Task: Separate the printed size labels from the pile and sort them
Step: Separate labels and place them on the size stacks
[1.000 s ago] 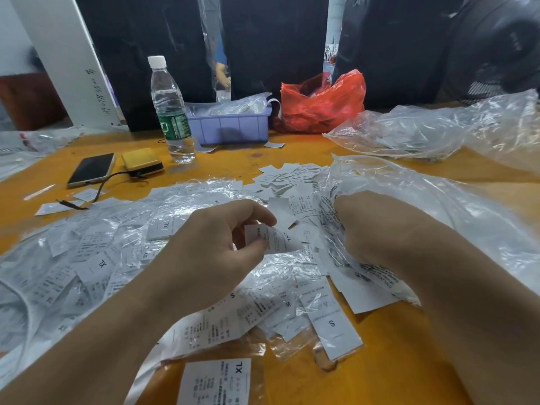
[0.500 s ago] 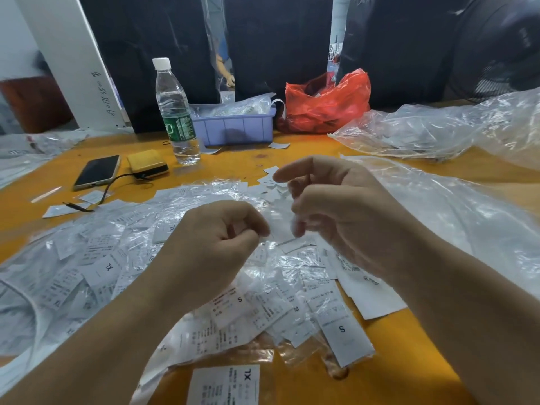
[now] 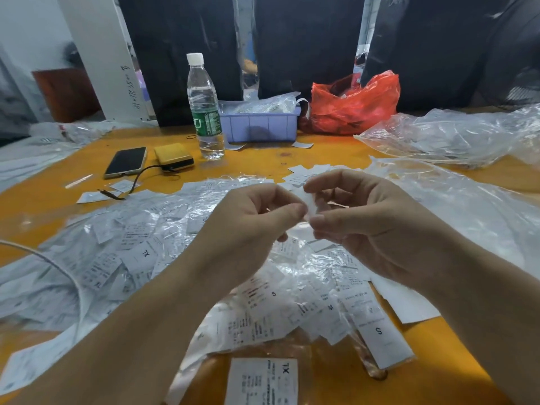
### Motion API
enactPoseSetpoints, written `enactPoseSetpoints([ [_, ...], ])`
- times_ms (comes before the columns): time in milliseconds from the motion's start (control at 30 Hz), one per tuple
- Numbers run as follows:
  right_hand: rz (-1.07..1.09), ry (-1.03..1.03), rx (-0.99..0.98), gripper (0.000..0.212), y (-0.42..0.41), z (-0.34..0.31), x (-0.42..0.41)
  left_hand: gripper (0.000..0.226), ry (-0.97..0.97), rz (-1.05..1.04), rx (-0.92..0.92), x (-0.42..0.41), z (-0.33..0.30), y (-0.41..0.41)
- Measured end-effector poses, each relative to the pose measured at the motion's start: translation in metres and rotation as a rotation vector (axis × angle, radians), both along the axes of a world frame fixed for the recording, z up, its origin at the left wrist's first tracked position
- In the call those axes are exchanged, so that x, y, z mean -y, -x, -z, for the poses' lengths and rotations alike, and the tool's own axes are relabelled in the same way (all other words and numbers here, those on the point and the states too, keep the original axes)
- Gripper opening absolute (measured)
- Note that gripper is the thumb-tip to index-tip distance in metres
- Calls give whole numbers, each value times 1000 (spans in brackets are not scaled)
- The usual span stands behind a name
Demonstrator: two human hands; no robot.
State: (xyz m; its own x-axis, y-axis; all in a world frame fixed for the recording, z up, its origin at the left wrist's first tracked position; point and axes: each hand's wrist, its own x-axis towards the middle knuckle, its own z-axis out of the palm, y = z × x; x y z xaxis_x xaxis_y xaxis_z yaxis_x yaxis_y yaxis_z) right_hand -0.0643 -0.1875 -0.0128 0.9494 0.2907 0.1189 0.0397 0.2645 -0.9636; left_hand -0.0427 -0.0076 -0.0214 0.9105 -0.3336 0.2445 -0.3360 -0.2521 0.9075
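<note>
Left hand (image 3: 251, 226) now raised to right hand (image 3: 359, 223), both pinching one label (image 3: 310, 203); purple basket (image 3: 260, 127) at desk's far edge holds bagged labels.

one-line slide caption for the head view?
Both hands, left and right, pinch one white label above the label pile.

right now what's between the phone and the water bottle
A yellow box with a black cable lies between the phone and bottle, seen in the head view.
</note>
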Motion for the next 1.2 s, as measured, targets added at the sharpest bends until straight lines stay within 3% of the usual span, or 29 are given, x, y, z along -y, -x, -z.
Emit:
enactPoseSetpoints([
  [267, 152, 66, -115, 29, -5, 1, 1, 12, -76, -104, 85, 1, -2, 4],
  [467, -33, 171, -54, 43, 0, 0, 1, 18, -61, -141, 138, -1, -2, 4],
  [867, 177, 151, -30, 13, -2, 1, 2, 20, -51, -102, 49, -2, -5, 6],
  [1000, 89, 106, -23, 19, -3, 1, 1, 17, -30, -79, 78, -1, -6, 7],
  [1100, -62, 120, -40, 31, -3, 3, 4, 32, -15, -44, 118, 0, -7, 10],
  [1200, -68, 148, -3, 25, -1, 3, 4, 34, -21, -54, 116, 0, -7, 9],
])
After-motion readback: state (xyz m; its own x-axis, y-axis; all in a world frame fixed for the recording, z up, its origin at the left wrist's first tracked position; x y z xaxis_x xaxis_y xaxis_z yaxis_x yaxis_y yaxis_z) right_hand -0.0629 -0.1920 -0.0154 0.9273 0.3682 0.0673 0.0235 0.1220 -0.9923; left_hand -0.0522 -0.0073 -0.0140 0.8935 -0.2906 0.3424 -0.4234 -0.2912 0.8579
